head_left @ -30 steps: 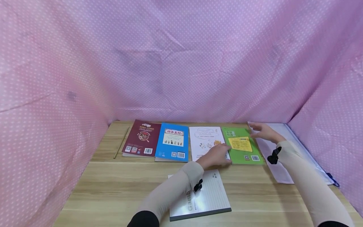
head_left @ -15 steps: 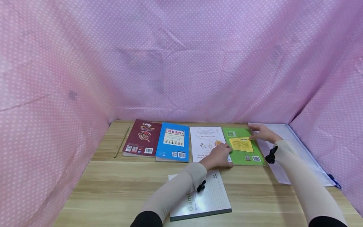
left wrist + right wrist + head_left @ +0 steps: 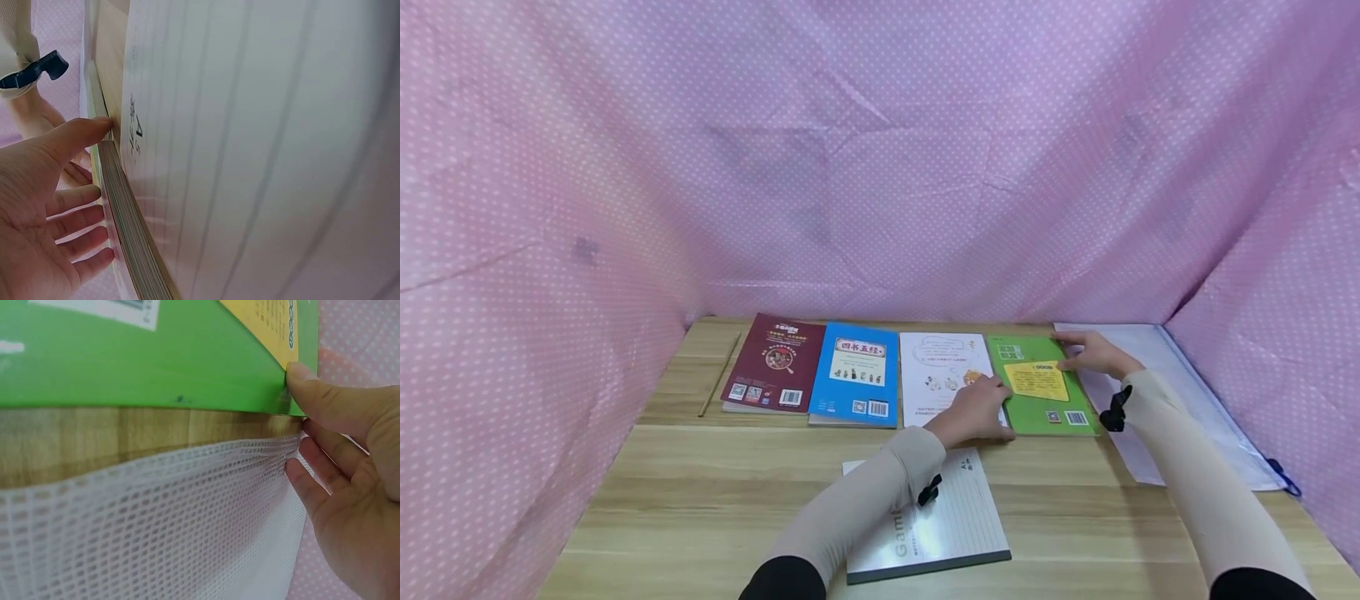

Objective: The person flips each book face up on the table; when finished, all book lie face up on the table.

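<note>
Four books lie side by side at the table's far edge: maroon (image 3: 772, 363), blue (image 3: 857, 374), white (image 3: 938, 370) and green (image 3: 1038, 383). My left hand (image 3: 979, 408) rests with straight fingers on the white book's near right corner, against the green book's left edge. In the left wrist view its thumb (image 3: 81, 132) touches a book's corner, and the fingers lie flat beside the page edges (image 3: 128, 231). My right hand (image 3: 1092, 353) lies at the green book's far right edge. Its thumb (image 3: 312, 387) presses the green cover (image 3: 156, 369) and its fingers rest on the white mesh pouch (image 3: 175, 519).
A lined notepad (image 3: 951, 521) lies near the front under my left forearm. The white mesh pouch (image 3: 1157, 392) lies to the right of the books. A thin wooden stick (image 3: 719, 375) lies left of the maroon book. Pink dotted cloth (image 3: 880, 167) closes in three sides.
My right hand has come down from a raised, spread pose onto the green book's right edge. The left hand has stayed in place.
</note>
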A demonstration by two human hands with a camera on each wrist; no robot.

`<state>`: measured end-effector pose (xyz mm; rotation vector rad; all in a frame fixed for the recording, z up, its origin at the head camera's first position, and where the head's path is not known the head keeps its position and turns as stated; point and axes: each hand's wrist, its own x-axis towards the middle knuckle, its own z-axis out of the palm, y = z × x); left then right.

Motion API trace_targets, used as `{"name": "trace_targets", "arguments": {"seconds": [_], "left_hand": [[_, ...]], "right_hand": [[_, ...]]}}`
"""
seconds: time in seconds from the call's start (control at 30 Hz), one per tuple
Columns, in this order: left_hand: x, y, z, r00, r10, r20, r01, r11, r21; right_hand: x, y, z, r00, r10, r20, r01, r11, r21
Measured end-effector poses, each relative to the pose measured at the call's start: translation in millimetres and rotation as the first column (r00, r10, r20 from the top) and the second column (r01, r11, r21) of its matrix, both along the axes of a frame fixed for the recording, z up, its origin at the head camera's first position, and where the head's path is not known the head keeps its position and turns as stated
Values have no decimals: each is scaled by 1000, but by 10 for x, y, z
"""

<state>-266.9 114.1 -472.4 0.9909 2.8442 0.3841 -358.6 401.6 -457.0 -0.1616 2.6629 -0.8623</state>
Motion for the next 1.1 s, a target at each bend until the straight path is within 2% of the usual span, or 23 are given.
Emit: {"name": "trace_targets", "arguments": {"seconds": [0.4, 0.57, 0.83, 1.1], "left_hand": [[-22, 22, -21, 999, -1, -33, 1, 1000, -19], [-42, 42, -12, 1000, 1, -19, -1, 1000, -22], [-68, 29, -21, 1000, -13, 15, 13, 1000, 26], [-62, 3, 62, 999, -34, 18, 34, 999, 12]], "right_hand": [[-4, -8, -20, 1000, 7, 8, -7, 1000, -14], [-10, -11, -32, 1000, 2, 1, -2, 1000, -13], [-8, 8, -56, 1000, 18, 2, -18, 999, -50], [6, 24, -33, 1000, 13, -7, -14, 998, -61]]}}
